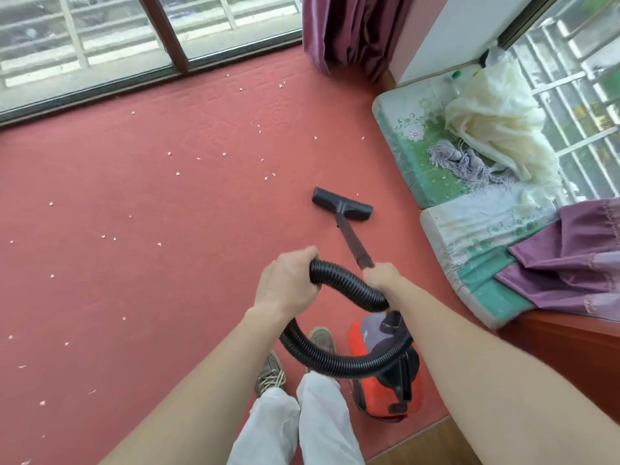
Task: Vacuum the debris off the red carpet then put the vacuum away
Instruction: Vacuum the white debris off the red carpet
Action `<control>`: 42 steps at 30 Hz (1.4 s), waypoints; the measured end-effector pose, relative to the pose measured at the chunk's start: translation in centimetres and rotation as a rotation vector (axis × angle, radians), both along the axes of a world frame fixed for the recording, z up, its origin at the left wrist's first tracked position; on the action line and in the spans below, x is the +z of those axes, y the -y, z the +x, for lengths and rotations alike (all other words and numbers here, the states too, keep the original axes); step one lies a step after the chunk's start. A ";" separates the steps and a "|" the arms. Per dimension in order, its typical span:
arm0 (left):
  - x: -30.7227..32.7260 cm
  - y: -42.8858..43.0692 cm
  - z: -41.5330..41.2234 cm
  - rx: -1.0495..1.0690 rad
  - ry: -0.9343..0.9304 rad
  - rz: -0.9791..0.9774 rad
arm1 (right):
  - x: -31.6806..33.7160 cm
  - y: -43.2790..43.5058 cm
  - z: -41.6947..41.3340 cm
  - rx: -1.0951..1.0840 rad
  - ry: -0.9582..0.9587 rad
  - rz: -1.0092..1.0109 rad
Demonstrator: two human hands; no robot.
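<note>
Head view: left hand (288, 280) grips the hose (349, 286), right hand (380, 275) grips the tube (352, 239), yet scraps (177, 173) litter most of the carpet (167, 297) (vacuuming barely begun, I judge).

Daylight comes through a dark-framed glass window (100, 45) along the far side. A purple pleated curtain (352, 28) hangs in the corner; green floral cushions (412, 162) line a reddish wooden window seat (570, 357) on the right

Below me, the red carpet (134, 196) fills the frame, pale debris (177, 173) scattered across its left and centre. The black vacuum head (342, 204) rests mid-frame, the red canister (372, 397) lower right.
</note>
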State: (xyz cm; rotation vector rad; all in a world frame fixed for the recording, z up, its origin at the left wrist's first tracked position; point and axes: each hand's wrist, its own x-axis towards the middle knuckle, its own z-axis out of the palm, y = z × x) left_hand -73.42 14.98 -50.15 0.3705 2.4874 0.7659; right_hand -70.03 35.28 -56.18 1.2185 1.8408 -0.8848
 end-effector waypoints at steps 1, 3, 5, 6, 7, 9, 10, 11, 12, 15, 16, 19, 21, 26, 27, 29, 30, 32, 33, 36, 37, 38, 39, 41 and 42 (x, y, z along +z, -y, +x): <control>-0.2 -0.6 0.8 -0.044 0.025 -0.005 | 0.1 -0.7 1.1 0.086 0.019 0.002; -0.5 -1.8 2.3 -0.110 0.058 -0.006 | 0.5 -2.2 2.4 0.238 0.058 0.004; -0.9 -3.0 2.9 -0.125 0.062 0.000 | 0.5 -3.8 2.0 0.335 0.071 0.024; -1.0 -3.6 2.7 -0.117 0.054 0.008 | 0.0 -4.6 1.2 0.359 0.060 0.042; -1.1 -4.1 2.1 -0.105 0.040 0.021 | -0.5 -5.3 -0.1 0.356 0.042 0.057; -1.3 -4.9 0.5 -0.075 0.003 0.052 | -1.8 -6.4 -3.2 0.281 -0.019 0.059; -1.4 -5.1 -0.5 -0.059 -0.010 0.070 | -2.4 -6.6 -4.7 0.236 -0.050 0.052; -1.5 -5.2 -1.4 -0.044 -0.016 0.088 | -2.7 -6.6 -6.0 0.196 -0.070 0.045; -1.7 -5.2 -2.3 -0.033 -0.014 0.100 | -3.2 -6.5 -6.9 0.173 -0.083 0.039; -2.1 -4.0 -3.4 -0.029 0.036 0.107 | -3.4 -5.0 -7.1 0.201 -0.082 0.013; -2.1 -3.4 -3.4 -0.032 0.069 0.114 | -3.3 -4.4 -6.5 0.232 -0.077 0.000; -2.1 -0.7 -3.1 -0.027 0.110 0.126 | -2.6 -2.1 -4.9 0.306 -0.035 -0.067; -2.0 1.6 -3.3 0.052 0.095 0.109 | -1.8 0.3 -4.9 0.347 -0.016 -0.105; -1.8 6.3 -3.7 0.220 0.068 0.123 | -0.7 5.9 -8.8 0.519 -0.001 -0.174; -2.0 7.1 -4.0 0.264 0.075 0.121 | -1.0 7.0 -10.1 0.579 0.012 -0.175; -2.4 8.7 -4.9 0.348 0.076 0.097 | -1.9 9.1 -12.5 0.669 0.012 -0.110; -2.7 9.4 -5.5 0.376 0.073 0.081 | -2.7 9.9 -13.7 0.687 0.001 -0.065; -3.0 10.6 -6.9 0.410 0.068 0.053 | -3.9 11.4 -15.8 0.665 -0.012 -0.015; -3.0 11.1 -7.6 0.423 0.057 0.041 | -4.3 12.1 -16.9 0.639 -0.019 -0.013; -3.0 11.9 -9.7 0.439 0.024 0.004 | -4.9 13.1 -19.2 0.538 -0.047 -0.006; -3.0 12.0 -10.1 0.444 0.023 -0.005 | -5.1 13.3 -19.5 0.517 -0.048 0.001; -3.0 12.1 -10.4 0.447 0.026 -0.008 | -5.1 13.3 -19.6 0.494 -0.051 0.012; -2.8 12.1 -10.5 0.447 0.030 -0.006 | -5.3 13.3 -19.5 0.462 -0.050 0.022; -2.4 12.0 -10.4 0.448 0.037 -0.007 | -5.4 13.0 -19.0 0.363 -0.053 0.021; -2.3 12.0 -10.2 0.448 0.040 -0.006 | -5.5 12.7 -18.6 0.325 -0.056 0.019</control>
